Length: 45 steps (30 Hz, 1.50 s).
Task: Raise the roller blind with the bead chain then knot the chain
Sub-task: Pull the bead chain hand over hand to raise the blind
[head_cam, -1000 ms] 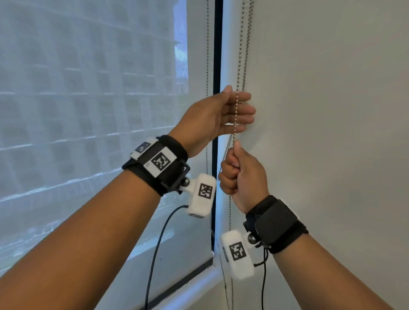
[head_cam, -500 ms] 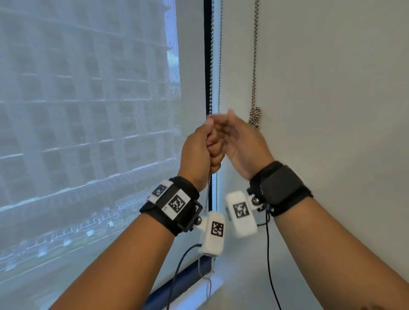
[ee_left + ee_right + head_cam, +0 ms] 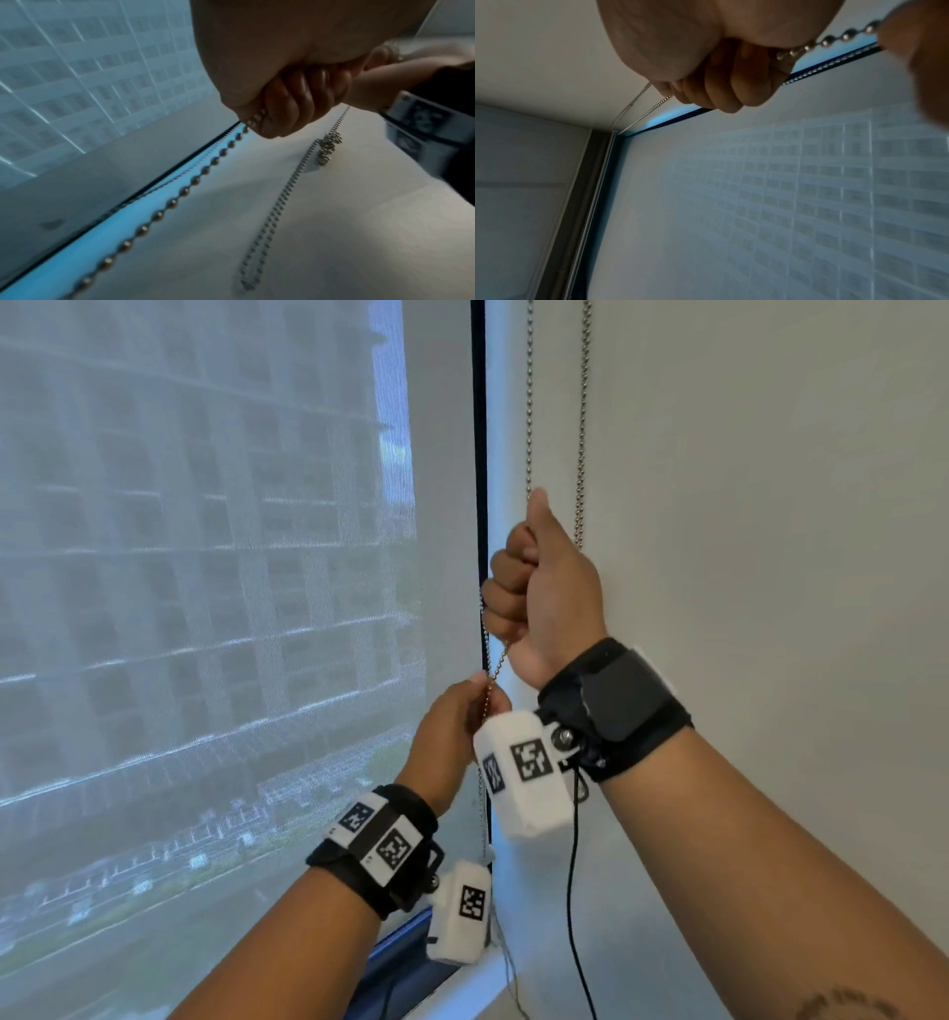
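— What are you seeing of the chain from your end?

— I see the bead chain [image 3: 529,403], small round metal beads on a thin link, hanging just beside the dark window frame [image 3: 478,454] at the right edge of the roller blind [image 3: 231,557]. My right hand [image 3: 544,588] is fisted round it, fingers curled tight and thumb pointing up along the strand. Below it, my left hand [image 3: 452,726] pinches the same run between thumb and curled fingers; a short slack stretch slants between the two fists.

— And the blind itself?

— A pale, fine-woven mesh; a blurred grid of building windows shows through it. Its bottom edge I cannot make out, since my forearms and the white wrist cameras [image 3: 524,778] cover the lower part.

— Anything the wrist views add?

— The left wrist view shows beads coming out of the left fingers [image 3: 290,105] and running away along a bright blue strip of frame. It also shows a second, finer chain [image 3: 287,192] lying against the plain wall [image 3: 359,243] with a bunched knot [image 3: 327,146] in it, which my right hand hides in the head view. The right wrist view looks up along the right fingers [image 3: 721,91] to the top corner, where two thin strands meet the blind's head rail; that corner is cut off in the head view. Both wrist pictures are soft.
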### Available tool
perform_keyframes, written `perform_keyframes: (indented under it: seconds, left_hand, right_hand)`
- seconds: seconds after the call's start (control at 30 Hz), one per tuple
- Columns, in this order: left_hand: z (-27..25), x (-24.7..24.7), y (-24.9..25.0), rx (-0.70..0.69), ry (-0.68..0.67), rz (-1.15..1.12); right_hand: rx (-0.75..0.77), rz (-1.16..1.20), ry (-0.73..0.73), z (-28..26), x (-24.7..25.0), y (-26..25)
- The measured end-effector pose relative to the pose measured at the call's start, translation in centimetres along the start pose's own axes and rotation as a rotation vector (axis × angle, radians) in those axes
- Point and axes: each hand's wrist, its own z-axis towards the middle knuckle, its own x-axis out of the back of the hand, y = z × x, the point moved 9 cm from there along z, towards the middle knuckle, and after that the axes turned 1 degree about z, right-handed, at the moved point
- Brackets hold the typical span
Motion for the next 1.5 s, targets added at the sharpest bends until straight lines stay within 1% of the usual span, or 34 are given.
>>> perform_keyframes:
  seconds: [0.07,0.1,0.17,0.23,0.27,0.37,0.43,0.57,0.67,0.77,0.87,0.93,0.97,1.0,1.03,1.1,1.17,1.2,1.27,1.33,1.37,1.47,1.5]
  left_hand:
    - [0.5,1.5,0.5,0.015,-0.012,-0.109]
    - [0.9,2.2,1.2,0.003,-0.01,-0.122]
    - [2.0,2.9,3.6,-0.041,-0.022,-0.05]
    - [2.8,2.7,6.5,-0.093,-0.067,0.057]
    - [3.4,2.5,7.8,-0.098,-0.087,0.074]
    - [4.9,0.9,10.8,-0.082,-0.163,0.024]
    - [5.5,-0.3,12.5,-0.072,-0.184,-0.039]
    - [6.1,-2.1,13.8,-0.036,-0.162,-0.203]
    - [5.9,-2.4,13.5,-0.039,-0.101,-0.208]
    - [5.4,-2.0,12.4,-0.043,-0.053,-0.239]
    - [5.0,-1.8,11.5,-0.034,-0.038,-0.318]
    - [4.9,-1.5,11.5,-0.051,-0.02,-0.323]
    - [4.8,-1.4,11.5,-0.058,-0.015,-0.329]
    - [4.7,-1.2,11.5,-0.061,-0.011,-0.333]
    - [4.6,-1.1,11.3,-0.056,-0.004,-0.329]
    - [4.3,-1.1,11.2,-0.044,0.001,-0.31]
    - [4.0,-1.5,10.9,-0.029,-0.006,-0.301]
    - [3.8,-1.8,10.7,-0.026,-0.005,-0.3]
    - [3.7,-1.6,10.1,-0.027,0.036,-0.292]
    - [3.5,-1.0,9.2,-0.02,0.082,-0.286]
    - [3.4,-0.9,9.0,-0.018,0.09,-0.28]
    - [2.7,0.1,8.3,-0.051,0.118,-0.132]
    - [2.3,0.2,8.0,-0.054,0.095,-0.092]
  right_hand:
    - [0.002,0.02,-0.008,-0.8,0.3,0.6]
    - [-0.001,0.022,-0.012,-1.2,0.4,1.1]
    - [-0.004,0.007,-0.015,-2.0,0.7,2.5]
    - [-0.024,-0.033,-0.003,-2.9,1.4,4.2]
    - [-0.045,-0.049,0.006,-3.3,1.7,5.0]
    - [-0.108,-0.041,0.008,-3.9,2.5,6.8]
    - [-0.132,-0.033,0.003,-4.0,2.6,7.2]
    - [-0.137,-0.103,-0.017,-4.0,2.8,7.4]
    - [-0.147,-0.241,-0.111,-3.4,3.1,7.5]
    - [-0.17,-0.433,-0.228,-2.2,3.8,6.2]
    - [-0.104,-0.607,-0.285,-0.6,3.5,3.1]
    - [-0.029,-0.796,-0.289,0.3,2.8,1.0]
    - [0.029,-0.856,-0.275,0.7,2.4,-0.1]
    - [0.077,-0.858,-0.251,1.1,1.9,-1.3]
    - [0.105,-0.781,-0.227,1.6,1.5,-2.2]
    - [0.127,-0.491,-0.221,2.4,0.3,-4.0]
    - [0.111,-0.224,-0.243,2.7,-1.6,-5.3]
    - [0.091,-0.141,-0.254,2.8,-2.6,-5.7]
    - [0.041,-0.064,-0.272,2.9,-4.5,-6.2]
    - [0.007,-0.043,-0.244,3.0,-5.5,-6.1]
    - [-0.001,-0.02,-0.207,2.9,-5.7,-5.9]
    - [0.034,0.017,-0.066,2.4,-4.7,-5.0]
    - [0.041,0.022,-0.037,2.1,-4.4,-4.6]
